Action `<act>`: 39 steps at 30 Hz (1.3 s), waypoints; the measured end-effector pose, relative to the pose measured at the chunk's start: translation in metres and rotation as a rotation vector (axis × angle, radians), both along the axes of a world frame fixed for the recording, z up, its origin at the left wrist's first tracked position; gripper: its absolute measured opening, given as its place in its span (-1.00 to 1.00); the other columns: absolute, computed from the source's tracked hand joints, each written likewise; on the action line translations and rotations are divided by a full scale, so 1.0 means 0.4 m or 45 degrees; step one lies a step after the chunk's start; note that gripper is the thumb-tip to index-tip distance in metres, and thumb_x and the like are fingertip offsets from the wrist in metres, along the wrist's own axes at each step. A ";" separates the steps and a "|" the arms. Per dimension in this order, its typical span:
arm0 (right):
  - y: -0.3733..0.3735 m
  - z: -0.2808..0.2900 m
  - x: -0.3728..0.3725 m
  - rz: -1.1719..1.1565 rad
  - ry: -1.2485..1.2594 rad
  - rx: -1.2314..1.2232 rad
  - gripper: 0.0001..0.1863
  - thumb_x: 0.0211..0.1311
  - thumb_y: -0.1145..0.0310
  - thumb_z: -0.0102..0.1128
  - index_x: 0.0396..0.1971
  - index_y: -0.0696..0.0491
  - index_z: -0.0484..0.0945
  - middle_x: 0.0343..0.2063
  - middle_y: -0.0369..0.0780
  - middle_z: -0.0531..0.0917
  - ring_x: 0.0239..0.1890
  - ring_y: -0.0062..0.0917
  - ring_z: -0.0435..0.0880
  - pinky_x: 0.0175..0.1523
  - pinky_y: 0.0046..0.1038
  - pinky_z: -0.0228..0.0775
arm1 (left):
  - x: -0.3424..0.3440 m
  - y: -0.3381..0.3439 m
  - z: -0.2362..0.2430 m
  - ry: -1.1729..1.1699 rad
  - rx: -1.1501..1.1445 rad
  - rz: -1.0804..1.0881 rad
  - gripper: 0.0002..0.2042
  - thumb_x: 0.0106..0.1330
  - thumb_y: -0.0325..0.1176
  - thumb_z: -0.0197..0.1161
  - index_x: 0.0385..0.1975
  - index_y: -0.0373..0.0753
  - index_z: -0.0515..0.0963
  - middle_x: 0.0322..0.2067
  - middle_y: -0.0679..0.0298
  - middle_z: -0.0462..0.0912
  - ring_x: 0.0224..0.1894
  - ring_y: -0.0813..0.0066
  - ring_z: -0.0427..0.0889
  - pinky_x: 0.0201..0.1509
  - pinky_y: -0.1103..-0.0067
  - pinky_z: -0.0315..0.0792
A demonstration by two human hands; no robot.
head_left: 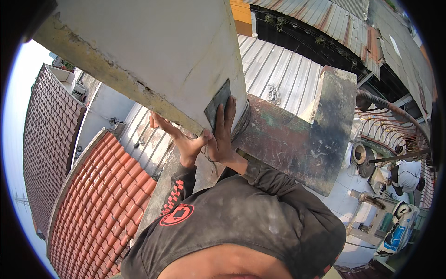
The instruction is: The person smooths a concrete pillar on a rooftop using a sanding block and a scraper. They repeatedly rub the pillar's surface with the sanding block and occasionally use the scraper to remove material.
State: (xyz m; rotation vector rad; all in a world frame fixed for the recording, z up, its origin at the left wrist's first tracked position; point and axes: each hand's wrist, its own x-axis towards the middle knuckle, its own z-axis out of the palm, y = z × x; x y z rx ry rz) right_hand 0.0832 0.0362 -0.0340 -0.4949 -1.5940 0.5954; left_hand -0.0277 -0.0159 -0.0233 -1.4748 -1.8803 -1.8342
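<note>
A whitish plastered column (162, 51) with a worn yellowish edge stands close in front of me. My right hand (223, 132) presses a dark grey rectangular sheet (216, 104) against its face near the bottom, fingers stretched over the sheet. Whether the sheet is abrasive or metal I cannot make out. My left hand (183, 142) is at the column's left edge, fingers spread and partly hidden behind the edge. Its thumb meets the heel of my right hand.
A stained dark ledge (283, 139) runs right from the column's foot to a raised block (337, 93). Orange roof tiles (102, 186) slope away at left, and pale corrugated roofing (278, 69) lies beyond. Far below at right, a person (406, 176) is among buckets and rusty rods (390, 123).
</note>
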 end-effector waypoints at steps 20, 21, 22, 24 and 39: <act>0.028 -0.006 -0.004 0.044 0.006 0.058 -0.21 0.53 -0.05 -0.31 0.51 0.24 -0.07 0.51 0.26 -0.23 0.53 0.29 -0.31 0.48 0.29 -0.51 | -0.014 -0.002 0.011 0.135 -0.015 0.058 0.51 -0.25 0.36 0.52 0.54 -0.24 -0.44 0.49 -0.14 -0.31 0.54 -0.01 -0.25 0.56 0.08 -0.21; 0.069 0.019 0.003 0.047 0.002 0.007 -0.21 0.53 -0.04 -0.30 0.51 0.24 -0.06 0.50 0.28 -0.23 0.53 0.30 -0.30 0.48 0.29 -0.48 | -0.012 0.001 0.006 0.040 -0.019 0.056 0.53 -0.27 0.40 0.52 0.54 -0.24 -0.45 0.48 -0.14 -0.30 0.53 0.00 -0.28 0.55 0.07 -0.24; 0.075 0.033 0.007 0.043 0.039 -0.060 -0.21 0.53 -0.04 -0.30 0.51 0.23 -0.06 0.50 0.28 -0.23 0.53 0.30 -0.30 0.47 0.29 -0.47 | -0.002 -0.003 0.002 0.004 -0.031 0.047 0.53 -0.27 0.41 0.52 0.54 -0.24 -0.45 0.47 -0.15 -0.30 0.53 0.00 -0.31 0.54 0.05 -0.25; 0.089 0.058 0.003 0.025 0.132 -0.156 -0.22 0.53 -0.04 -0.30 0.52 0.20 -0.05 0.50 0.28 -0.21 0.53 0.29 -0.29 0.47 0.29 -0.45 | 0.007 0.009 0.012 -0.050 -0.015 0.020 0.53 -0.27 0.42 0.51 0.54 -0.24 -0.45 0.45 -0.16 -0.30 0.53 -0.01 -0.36 0.53 0.02 -0.28; 0.061 0.011 0.004 -0.010 0.052 -0.069 -0.25 0.53 -0.02 -0.27 0.53 0.16 -0.01 0.53 0.20 -0.20 0.57 0.17 -0.32 0.52 0.18 -0.50 | -0.006 -0.004 -0.001 -0.014 -0.026 0.067 0.42 -0.09 0.27 0.55 0.53 -0.22 -0.44 0.48 -0.10 -0.31 0.53 0.00 -0.14 0.51 0.03 -0.01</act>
